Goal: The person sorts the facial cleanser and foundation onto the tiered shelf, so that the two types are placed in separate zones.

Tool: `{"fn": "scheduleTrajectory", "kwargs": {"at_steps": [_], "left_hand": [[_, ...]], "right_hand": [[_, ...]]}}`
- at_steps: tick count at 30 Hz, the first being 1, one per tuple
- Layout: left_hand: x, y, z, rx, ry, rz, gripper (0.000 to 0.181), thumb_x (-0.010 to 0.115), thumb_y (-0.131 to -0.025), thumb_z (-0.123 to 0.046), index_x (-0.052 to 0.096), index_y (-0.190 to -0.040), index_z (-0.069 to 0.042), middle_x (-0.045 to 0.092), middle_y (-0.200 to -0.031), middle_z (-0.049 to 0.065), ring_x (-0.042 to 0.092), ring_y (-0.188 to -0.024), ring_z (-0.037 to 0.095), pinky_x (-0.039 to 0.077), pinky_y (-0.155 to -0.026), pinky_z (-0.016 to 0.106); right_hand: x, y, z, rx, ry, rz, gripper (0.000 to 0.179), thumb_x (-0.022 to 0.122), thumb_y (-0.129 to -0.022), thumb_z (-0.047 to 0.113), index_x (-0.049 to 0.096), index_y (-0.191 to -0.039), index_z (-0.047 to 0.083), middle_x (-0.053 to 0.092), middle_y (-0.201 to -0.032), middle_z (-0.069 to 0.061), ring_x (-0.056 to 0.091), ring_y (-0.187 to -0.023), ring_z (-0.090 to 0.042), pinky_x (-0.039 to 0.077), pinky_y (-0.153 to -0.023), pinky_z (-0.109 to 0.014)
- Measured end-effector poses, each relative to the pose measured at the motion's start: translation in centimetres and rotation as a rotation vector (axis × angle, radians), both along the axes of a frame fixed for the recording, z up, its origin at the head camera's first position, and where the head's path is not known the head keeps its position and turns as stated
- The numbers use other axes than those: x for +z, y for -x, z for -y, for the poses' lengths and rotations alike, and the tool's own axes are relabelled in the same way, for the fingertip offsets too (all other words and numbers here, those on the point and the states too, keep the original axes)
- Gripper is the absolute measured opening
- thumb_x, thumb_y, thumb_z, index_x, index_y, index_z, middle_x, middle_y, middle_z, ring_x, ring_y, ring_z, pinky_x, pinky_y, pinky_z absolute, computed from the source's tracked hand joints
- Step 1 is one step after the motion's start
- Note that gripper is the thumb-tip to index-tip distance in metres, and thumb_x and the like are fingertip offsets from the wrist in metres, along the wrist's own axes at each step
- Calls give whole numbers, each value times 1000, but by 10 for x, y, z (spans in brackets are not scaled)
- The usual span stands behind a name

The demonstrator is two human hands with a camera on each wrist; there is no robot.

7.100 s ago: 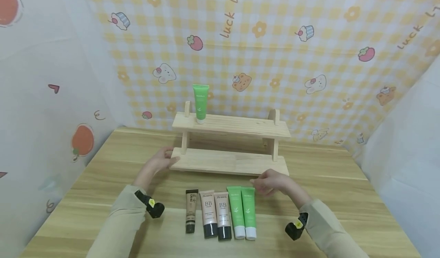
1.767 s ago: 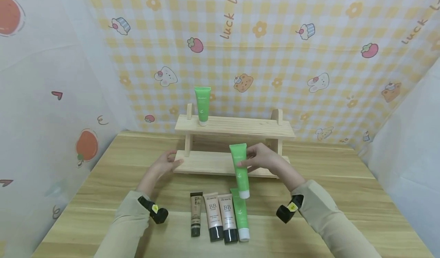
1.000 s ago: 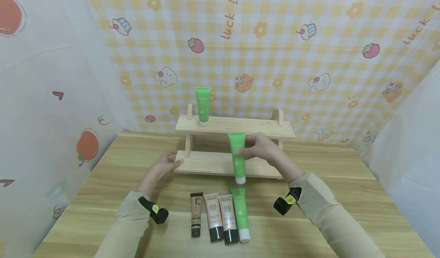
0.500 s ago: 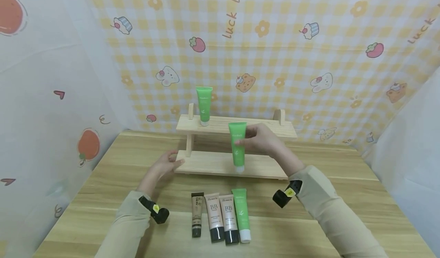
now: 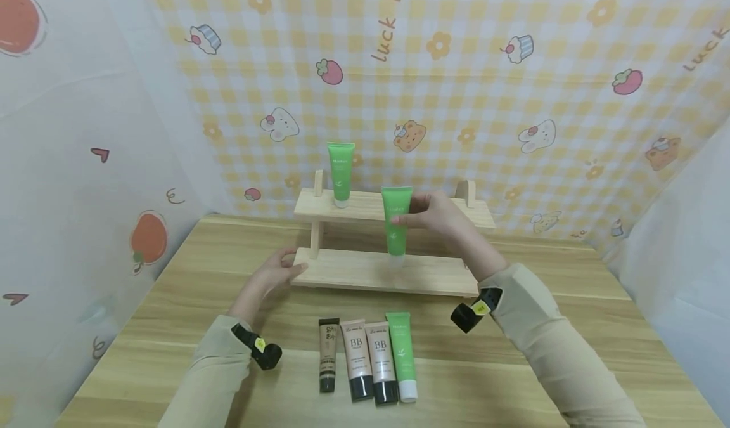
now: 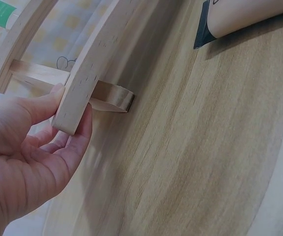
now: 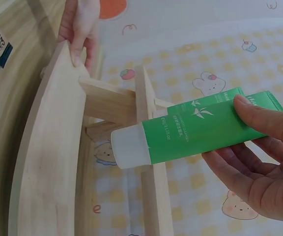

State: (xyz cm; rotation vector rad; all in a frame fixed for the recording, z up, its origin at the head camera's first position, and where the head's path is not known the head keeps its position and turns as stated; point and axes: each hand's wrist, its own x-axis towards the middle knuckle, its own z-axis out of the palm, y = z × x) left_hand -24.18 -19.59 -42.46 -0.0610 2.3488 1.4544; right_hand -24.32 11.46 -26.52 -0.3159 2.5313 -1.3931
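Note:
My right hand pinches a green squeeze tube with a white cap, thumb on the front and fingers behind. The tube hangs cap down before the two-tier wooden shelf, overlapping both boards in the head view. With thumb above and fingers beneath, my left hand grips the left end of the lower board. Another green tube stands on its cap at the left of the upper board. In the right wrist view, the held tube partly covers that standing one.
On the wooden table before the shelf lie a small brown tube, two pinkish BB cream tubes with black caps and a green tube, side by side. A checked cloth hangs behind the shelf.
My right hand has picked a green tube from the row and raised it up to the shelf, still rising over the last second. My left hand keeps its grip on the lower board.

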Motion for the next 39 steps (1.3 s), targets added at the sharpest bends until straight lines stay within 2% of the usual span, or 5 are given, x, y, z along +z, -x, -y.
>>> {"fn": "scheduleTrajectory", "kwargs": {"at_steps": [4, 9, 17, 26, 39], "left_hand": [[-2, 2, 2, 0, -1, -6, 70, 51, -93, -29, 13, -145, -2, 26, -142, 34, 35, -127, 47, 35, -103, 55], [-2, 4, 4, 5, -12, -2, 70, 51, -93, -29, 13, -145, -3, 26, -142, 34, 35, -127, 46, 36, -103, 54], [-3, 5, 6, -9, -5, -9, 70, 51, -93, -30, 12, -145, -3, 24, -142, 34, 32, -129, 47, 34, -104, 56], [-4, 4, 4, -7, 8, -3, 71, 52, -92, -32, 14, -145, -4, 23, -143, 34, 28, -131, 47, 33, -105, 55], [-7, 6, 3, 10, -12, -12, 68, 53, -92, -30, 17, -144, -4, 30, -141, 32, 37, -127, 44, 36, -103, 53]], "right_hand": [[6, 2, 3, -16, 28, 10, 38, 72, -78, 24, 62, -110, 5, 65, -111, -12, 59, -105, -22, 46, -96, -37], [12, 7, 4, -10, 26, -37, 36, 72, -78, 20, 63, -110, 4, 65, -111, -15, 60, -102, -22, 48, -92, -37], [17, 20, 3, -60, -36, -86, 39, 69, -81, 21, 59, -115, 4, 60, -118, -16, 57, -112, -29, 42, -100, -47], [13, 38, -2, -92, -36, -113, 41, 67, -82, 24, 57, -116, 4, 57, -126, -15, 52, -119, -30, 40, -101, -50], [5, 63, -4, -116, -1, -148, 37, 67, -83, 21, 58, -115, 4, 59, -122, -15, 55, -116, -28, 47, -96, -45]]}}
